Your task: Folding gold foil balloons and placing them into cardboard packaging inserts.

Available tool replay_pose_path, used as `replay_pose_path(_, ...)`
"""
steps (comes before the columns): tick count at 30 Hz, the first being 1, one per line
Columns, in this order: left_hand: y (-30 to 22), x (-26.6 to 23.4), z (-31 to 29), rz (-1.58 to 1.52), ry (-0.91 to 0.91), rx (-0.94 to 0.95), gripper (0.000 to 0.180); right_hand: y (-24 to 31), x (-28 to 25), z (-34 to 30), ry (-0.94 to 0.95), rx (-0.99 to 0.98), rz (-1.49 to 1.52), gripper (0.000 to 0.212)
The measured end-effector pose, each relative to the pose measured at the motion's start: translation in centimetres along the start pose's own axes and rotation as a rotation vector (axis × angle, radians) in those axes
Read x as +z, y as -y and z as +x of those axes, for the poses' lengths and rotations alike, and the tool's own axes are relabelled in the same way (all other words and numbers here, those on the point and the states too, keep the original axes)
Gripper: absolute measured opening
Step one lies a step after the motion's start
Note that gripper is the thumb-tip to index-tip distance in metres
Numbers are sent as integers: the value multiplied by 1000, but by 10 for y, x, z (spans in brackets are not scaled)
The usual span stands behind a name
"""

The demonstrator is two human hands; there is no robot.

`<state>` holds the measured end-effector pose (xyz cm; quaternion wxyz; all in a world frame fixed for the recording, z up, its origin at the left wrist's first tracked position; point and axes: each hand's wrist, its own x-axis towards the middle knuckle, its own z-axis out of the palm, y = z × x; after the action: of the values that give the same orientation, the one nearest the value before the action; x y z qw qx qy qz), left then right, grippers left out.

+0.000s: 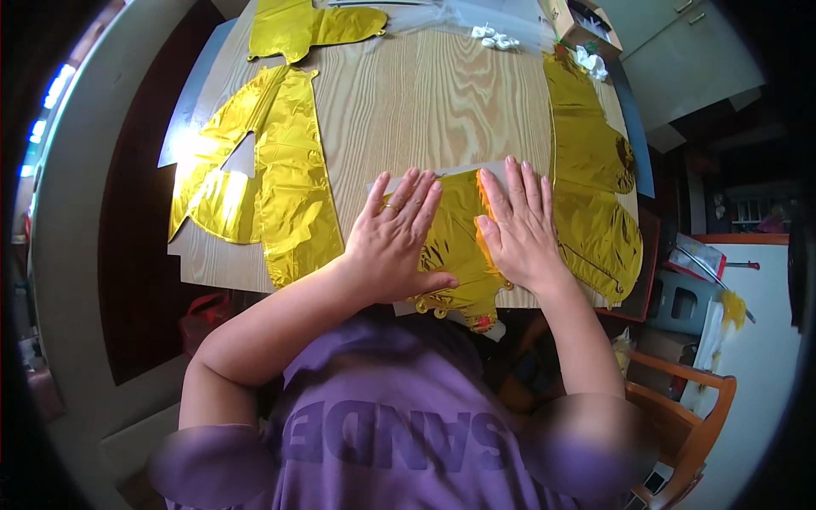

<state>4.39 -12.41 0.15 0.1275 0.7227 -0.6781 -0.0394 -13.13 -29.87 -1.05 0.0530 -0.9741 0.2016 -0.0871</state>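
Here, the left hand [395,225] and right hand [520,234] lie open, palms down, on a gold foil balloon [453,223] overhanging the near edge of the worktop [416,110], between other gold balloons [293,178].

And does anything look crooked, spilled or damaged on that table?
I see no spill or clear tear. One mild oddity: the deflated gold foil balloon by the left hand and right hand pokes past the near edge of the wood-grain table, so its lower end lacks support there.
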Motion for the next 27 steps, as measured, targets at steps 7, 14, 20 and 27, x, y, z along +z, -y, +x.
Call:
replay_pose_path(7,25,-44,-17,-381,41,-278,99,0,-1,0,12,6,3,64)
replay_pose_path(14,49,-61,3,-501,28,-391,50,1,-1,0,10,6,6,64)
replay_pose_path(20,63,-69,25,-658,281,-511,41,2,-1,0,4,0,-16,65)
replay_pose_path(27,84,-71,25,-814,416,-524,44,2,-1,-1,-9,-3,-12,65)
